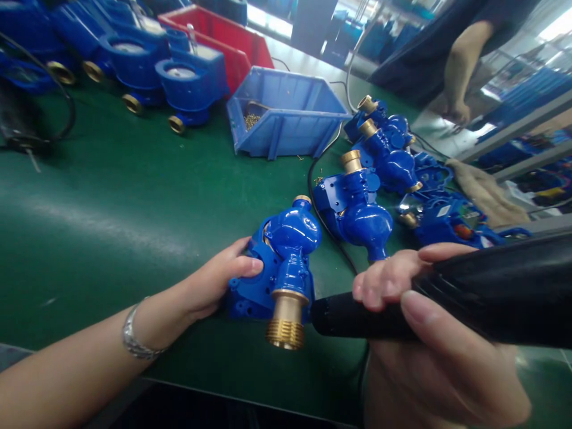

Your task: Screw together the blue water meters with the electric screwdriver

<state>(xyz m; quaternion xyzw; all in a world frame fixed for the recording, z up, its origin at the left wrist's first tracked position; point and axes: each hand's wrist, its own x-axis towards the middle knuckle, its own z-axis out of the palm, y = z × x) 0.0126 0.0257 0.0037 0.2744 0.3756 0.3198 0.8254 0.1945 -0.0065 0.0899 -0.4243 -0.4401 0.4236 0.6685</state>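
Observation:
My left hand [226, 275] is closed on the blue housing of a water meter [295, 231], its thumb lying on the plastic edge. This meter is tilted, with its threaded brass end pointing toward me. In my right hand [451, 348] is a black electric screwdriver [504, 286], gripped between thumb and fingers. Its tapered nose is close to the right side of the housing. Whether the tip touches the meter or a screw, I cannot tell. Just beyond my right hand lies a second blue water meter [366, 220].
A blue bin [290, 134] with small brass screws stands beyond the meters, a red bin [214, 36] behind it. Several blue meters [179, 83] line the back left. A black cable [328, 223] crosses the green bench [111, 196]. Another person's arm [465, 65] is at upper right.

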